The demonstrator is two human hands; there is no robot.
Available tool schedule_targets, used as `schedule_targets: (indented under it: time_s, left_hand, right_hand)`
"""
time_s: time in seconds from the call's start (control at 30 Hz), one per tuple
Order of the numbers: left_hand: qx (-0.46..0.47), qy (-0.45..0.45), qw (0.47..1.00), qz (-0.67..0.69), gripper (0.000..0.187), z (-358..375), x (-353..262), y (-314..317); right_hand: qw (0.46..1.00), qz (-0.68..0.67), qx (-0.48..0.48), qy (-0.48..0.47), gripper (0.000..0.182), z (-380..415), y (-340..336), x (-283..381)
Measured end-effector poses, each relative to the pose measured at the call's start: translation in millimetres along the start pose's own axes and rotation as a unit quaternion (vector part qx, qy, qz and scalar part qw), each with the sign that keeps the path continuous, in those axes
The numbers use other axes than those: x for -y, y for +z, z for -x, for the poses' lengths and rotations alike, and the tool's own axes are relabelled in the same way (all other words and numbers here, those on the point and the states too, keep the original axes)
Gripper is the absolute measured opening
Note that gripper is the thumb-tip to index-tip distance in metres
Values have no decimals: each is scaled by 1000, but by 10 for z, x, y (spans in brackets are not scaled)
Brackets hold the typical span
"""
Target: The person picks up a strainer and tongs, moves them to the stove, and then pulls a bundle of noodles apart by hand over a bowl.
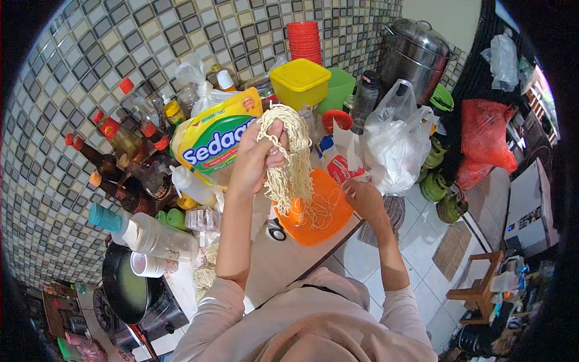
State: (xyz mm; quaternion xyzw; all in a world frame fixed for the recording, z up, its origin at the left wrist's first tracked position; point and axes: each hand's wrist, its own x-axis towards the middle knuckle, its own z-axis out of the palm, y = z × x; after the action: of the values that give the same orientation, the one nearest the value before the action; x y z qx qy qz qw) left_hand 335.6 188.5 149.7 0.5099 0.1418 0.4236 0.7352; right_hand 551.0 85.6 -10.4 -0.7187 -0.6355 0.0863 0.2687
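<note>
My left hand [265,154] is closed around a bundle of pale curly noodles [291,175], raised in front of a yellow Sedaap noodle pack [220,130]. The noodles hang down over an orange bowl [322,226], where some loose strands [319,208] lie. At the bowl's right side, my right hand [365,199] has its fingers curled at the lower edge of a white-and-red packet [342,168], which looks torn open at the top. The fingertips are partly hidden. Black-handled scissors [277,230] lie left of the bowl.
Sauce bottles [114,130] crowd the left by the tiled wall. A wok [125,283] with liquid sits on the stove. Behind the bowl stand a yellow container [300,81], red stacked cups [304,42] and a steel pot [413,54]. A filled white plastic bag [398,142] stands right.
</note>
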Motion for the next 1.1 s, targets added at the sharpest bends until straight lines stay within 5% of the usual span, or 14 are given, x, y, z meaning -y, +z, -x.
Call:
schedule_targets:
  time_s: [0.3,0.47,0.6,0.87,1.0,1.1]
  left_hand:
    - [-4,0,1000,-4,11,14,12,12]
    - [28,8,999,-15,10,10,42,-12]
    - [0,-1,999,-39,10,30,20,19]
    - [-3,7,999,-32,11,18,26,13]
    - [4,7,1000,-23,7,5,33,-10]
    - [8,9,1000,-20,7,-2,56,-40]
  right_hand:
    - [997,42,-52,-31,26,-90,67,177]
    - [956,272,-43,-102,12,-123,223,196]
    - [954,271,-6,-127,9,-180,122,230]
    - [973,-195,-28,-121,13,-320,-662,618]
    - [951,-290,-60,-84,12,-333,-933,791]
    - [941,-264,-129,-165,11,-358,-1026,862]
